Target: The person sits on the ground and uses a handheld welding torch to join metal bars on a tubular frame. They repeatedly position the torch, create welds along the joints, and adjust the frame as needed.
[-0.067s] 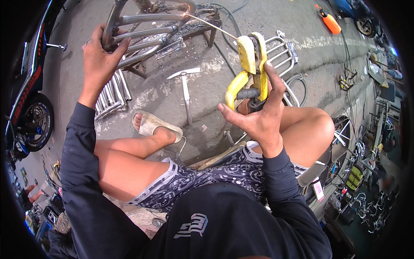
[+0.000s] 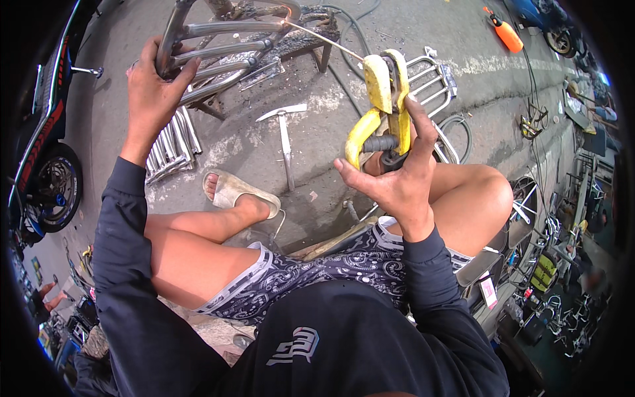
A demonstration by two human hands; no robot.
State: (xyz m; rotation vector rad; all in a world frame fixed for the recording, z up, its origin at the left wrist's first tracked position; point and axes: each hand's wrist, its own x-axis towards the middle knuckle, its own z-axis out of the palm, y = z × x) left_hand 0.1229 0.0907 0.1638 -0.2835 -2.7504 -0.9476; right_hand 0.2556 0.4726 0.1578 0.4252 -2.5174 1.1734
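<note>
My right hand (image 2: 397, 178) grips a yellow welding electrode holder (image 2: 380, 106). A thin rod (image 2: 324, 40) runs from its jaws up and left to a joint on a bent steel tube frame (image 2: 225, 40). My left hand (image 2: 152, 92) clasps the left end of that frame, which rests on a small dark stand (image 2: 297, 43). I am seated with bare knees over the concrete; one foot wears a pale sandal (image 2: 235, 192).
A chipping hammer (image 2: 284, 132) lies on the concrete between the frame and my foot. Short steel tubes (image 2: 172, 145) lie at left, a wire rack (image 2: 430, 79) at right. A motorcycle wheel (image 2: 49, 185) stands far left; an orange bottle (image 2: 506, 33) far back.
</note>
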